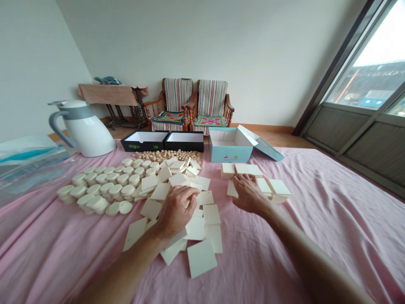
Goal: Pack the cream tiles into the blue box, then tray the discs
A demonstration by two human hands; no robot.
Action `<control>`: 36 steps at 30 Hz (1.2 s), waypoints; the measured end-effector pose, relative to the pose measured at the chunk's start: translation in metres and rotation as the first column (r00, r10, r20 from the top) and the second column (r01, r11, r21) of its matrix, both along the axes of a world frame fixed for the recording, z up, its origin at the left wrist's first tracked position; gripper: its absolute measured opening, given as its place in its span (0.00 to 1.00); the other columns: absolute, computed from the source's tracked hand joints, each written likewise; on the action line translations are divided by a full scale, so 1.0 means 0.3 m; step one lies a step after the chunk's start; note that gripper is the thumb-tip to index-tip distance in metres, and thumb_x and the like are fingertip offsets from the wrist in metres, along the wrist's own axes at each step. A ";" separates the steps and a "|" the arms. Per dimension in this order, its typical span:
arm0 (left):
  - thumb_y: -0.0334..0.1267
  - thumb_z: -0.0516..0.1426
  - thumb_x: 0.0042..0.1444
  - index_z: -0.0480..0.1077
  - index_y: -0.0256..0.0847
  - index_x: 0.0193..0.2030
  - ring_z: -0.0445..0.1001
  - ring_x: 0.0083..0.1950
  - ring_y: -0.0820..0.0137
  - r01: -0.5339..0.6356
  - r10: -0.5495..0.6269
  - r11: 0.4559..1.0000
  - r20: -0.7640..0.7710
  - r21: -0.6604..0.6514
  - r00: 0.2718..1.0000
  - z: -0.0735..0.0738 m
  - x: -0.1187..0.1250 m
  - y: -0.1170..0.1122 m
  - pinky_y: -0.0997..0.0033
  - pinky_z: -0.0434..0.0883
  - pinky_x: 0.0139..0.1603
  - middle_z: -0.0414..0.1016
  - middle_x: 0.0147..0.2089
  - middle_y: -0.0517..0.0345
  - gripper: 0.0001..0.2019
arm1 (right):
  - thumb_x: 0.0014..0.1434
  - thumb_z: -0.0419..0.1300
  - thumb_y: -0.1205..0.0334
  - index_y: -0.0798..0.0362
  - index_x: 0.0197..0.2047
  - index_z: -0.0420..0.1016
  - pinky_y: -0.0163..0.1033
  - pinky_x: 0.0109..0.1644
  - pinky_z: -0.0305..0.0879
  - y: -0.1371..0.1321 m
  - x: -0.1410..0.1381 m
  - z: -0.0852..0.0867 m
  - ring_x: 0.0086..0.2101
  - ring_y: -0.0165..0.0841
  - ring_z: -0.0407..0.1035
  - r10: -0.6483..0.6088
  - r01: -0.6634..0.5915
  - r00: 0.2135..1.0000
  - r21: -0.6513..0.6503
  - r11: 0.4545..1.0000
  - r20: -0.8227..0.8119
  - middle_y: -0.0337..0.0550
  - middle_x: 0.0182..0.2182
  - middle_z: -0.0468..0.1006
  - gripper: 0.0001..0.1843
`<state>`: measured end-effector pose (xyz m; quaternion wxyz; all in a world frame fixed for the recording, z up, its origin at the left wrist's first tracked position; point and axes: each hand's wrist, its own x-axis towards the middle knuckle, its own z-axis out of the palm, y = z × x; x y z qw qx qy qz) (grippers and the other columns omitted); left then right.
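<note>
My left hand (175, 211) rests on a scatter of cream square tiles (202, 238) spread over the pink cloth (272, 253), its fingers curled and pinching at one tile near the pile's middle. My right hand (248, 193) lies palm down on small neat stacks of the same square tiles (278, 188), fingers bent over a tile at the stacks' left side. Whether that tile is gripped or only touched is unclear.
Stacks of cream round discs (104, 188) lie to the left, small wooden beads (166, 155) behind them. Two black open boxes (163, 141) and a light blue open box (230, 145) stand at the back. A white jug (84, 128) stands far left; two striped chairs (193, 105) by the wall.
</note>
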<state>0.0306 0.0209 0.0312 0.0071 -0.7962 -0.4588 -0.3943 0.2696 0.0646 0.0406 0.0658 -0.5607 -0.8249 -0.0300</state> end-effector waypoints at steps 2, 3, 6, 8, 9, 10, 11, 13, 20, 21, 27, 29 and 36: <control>0.26 0.52 0.55 0.71 0.41 0.37 0.74 0.39 0.68 0.001 -0.001 1.000 0.002 0.005 1.000 0.000 0.000 0.000 0.66 0.68 0.45 0.78 0.35 0.58 0.09 | 0.48 0.59 0.63 0.57 0.46 0.67 0.50 0.52 0.49 0.002 0.003 0.002 0.46 0.45 0.61 -0.003 0.003 1.000 0.000 1.000 0.000 0.56 0.46 0.70 0.20; 0.26 0.52 0.55 0.71 0.41 0.37 0.74 0.39 0.68 0.002 -0.002 1.000 0.004 0.007 1.000 0.000 -0.001 0.000 0.66 0.68 0.44 0.78 0.35 0.58 0.09 | 0.48 0.59 0.64 0.58 0.46 0.67 0.51 0.52 0.49 0.003 0.006 0.003 0.47 0.45 0.61 -0.005 0.005 1.000 -0.006 1.000 0.000 0.56 0.46 0.70 0.20; 0.26 0.52 0.55 0.71 0.40 0.37 0.74 0.39 0.68 0.003 -0.003 1.000 0.010 0.004 1.000 -0.002 -0.002 0.001 0.66 0.68 0.44 0.77 0.35 0.58 0.09 | 0.47 0.59 0.67 0.57 0.44 0.68 0.52 0.53 0.49 -0.002 0.009 0.012 0.48 0.46 0.60 0.020 -0.020 0.999 -0.005 1.000 -0.034 0.57 0.47 0.69 0.18; 0.26 0.52 0.55 0.71 0.40 0.37 0.73 0.39 0.68 0.005 -0.005 1.000 0.009 -0.003 1.000 -0.004 -0.002 0.001 0.66 0.68 0.44 0.77 0.35 0.58 0.09 | 0.46 0.58 0.71 0.55 0.45 0.69 0.50 0.53 0.51 -0.019 0.000 0.023 0.49 0.44 0.60 0.119 -0.122 0.986 -0.018 0.992 -0.116 0.53 0.47 0.70 0.20; 0.26 0.52 0.55 0.71 0.41 0.37 0.73 0.39 0.67 0.005 -0.005 1.000 0.006 -0.007 1.000 -0.006 -0.003 0.001 0.66 0.68 0.44 0.77 0.35 0.58 0.09 | 0.46 0.57 0.73 0.54 0.47 0.69 0.48 0.53 0.52 -0.033 -0.008 0.030 0.49 0.42 0.61 0.205 -0.216 0.963 -0.048 0.975 -0.172 0.51 0.47 0.71 0.22; 0.26 0.52 0.55 0.71 0.41 0.37 0.73 0.40 0.67 0.003 -0.003 1.000 0.002 -0.012 1.000 -0.006 -0.003 0.001 0.65 0.68 0.44 0.77 0.35 0.58 0.09 | 0.46 0.56 0.74 0.53 0.48 0.68 0.46 0.53 0.54 -0.049 -0.019 0.035 0.49 0.40 0.62 0.295 -0.322 0.926 -0.087 0.943 -0.234 0.48 0.46 0.71 0.23; 0.26 0.52 0.55 0.71 0.41 0.37 0.73 0.40 0.67 -0.001 0.001 1.000 0.000 -0.014 1.000 -0.007 -0.003 0.001 0.65 0.68 0.44 0.77 0.35 0.58 0.09 | 0.47 0.57 0.73 0.53 0.48 0.68 0.44 0.52 0.56 -0.066 -0.033 0.039 0.48 0.38 0.63 0.368 -0.417 0.882 -0.127 0.900 -0.293 0.47 0.46 0.72 0.23; 0.26 0.52 0.55 0.71 0.41 0.37 0.72 0.40 0.67 -0.006 0.006 1.000 0.003 -0.009 1.000 -0.007 -0.002 0.002 0.65 0.68 0.44 0.77 0.36 0.59 0.09 | 0.49 0.59 0.69 0.54 0.49 0.68 0.41 0.51 0.59 -0.101 -0.064 0.040 0.47 0.37 0.65 0.433 -0.515 0.828 -0.180 0.838 -0.355 0.47 0.45 0.72 0.22; 0.25 0.52 0.54 0.71 0.40 0.37 0.73 0.40 0.68 0.006 -0.006 1.000 0.013 0.021 1.000 0.001 0.002 0.002 0.66 0.67 0.44 0.77 0.35 0.59 0.09 | 0.50 0.63 0.58 0.57 0.46 0.69 0.44 0.49 0.61 -0.150 -0.132 0.021 0.46 0.41 0.64 0.314 -0.378 0.905 -0.204 0.903 -0.286 0.52 0.44 0.69 0.21; 0.25 0.52 0.54 0.71 0.40 0.37 0.73 0.39 0.68 0.004 -0.005 1.000 0.016 0.025 1.000 0.001 0.002 0.002 0.67 0.67 0.44 0.77 0.35 0.59 0.09 | 0.50 0.64 0.58 0.57 0.46 0.68 0.44 0.48 0.61 -0.151 -0.134 0.022 0.45 0.41 0.64 0.306 -0.369 0.910 -0.212 0.905 -0.279 0.52 0.44 0.68 0.21; 0.26 0.53 0.55 0.71 0.41 0.38 0.73 0.39 0.68 0.000 -0.001 1.000 0.021 0.021 1.000 0.001 -0.001 0.004 0.67 0.67 0.44 0.77 0.35 0.60 0.09 | 0.48 0.64 0.57 0.56 0.43 0.65 0.42 0.45 0.61 -0.158 -0.138 0.025 0.43 0.40 0.64 0.254 -0.310 0.936 -0.224 0.924 -0.245 0.50 0.41 0.69 0.20; 0.26 0.53 0.55 0.71 0.41 0.37 0.73 0.39 0.68 0.003 -0.003 1.000 0.018 0.014 1.000 0.000 -0.002 0.003 0.67 0.67 0.44 0.77 0.35 0.60 0.09 | 0.47 0.64 0.57 0.55 0.42 0.65 0.41 0.43 0.60 -0.156 -0.138 0.025 0.41 0.39 0.65 0.249 -0.305 0.936 -0.219 0.927 -0.247 0.48 0.40 0.70 0.20; 0.26 0.52 0.55 0.71 0.41 0.38 0.72 0.40 0.68 0.017 -0.016 1.000 0.024 -0.023 1.000 -0.005 -0.003 0.000 0.67 0.66 0.45 0.77 0.36 0.60 0.09 | 0.48 0.62 0.56 0.55 0.39 0.69 0.42 0.46 0.55 -0.091 -0.045 0.071 0.41 0.40 0.64 0.156 -0.169 0.970 -0.057 0.984 -0.186 0.48 0.39 0.70 0.17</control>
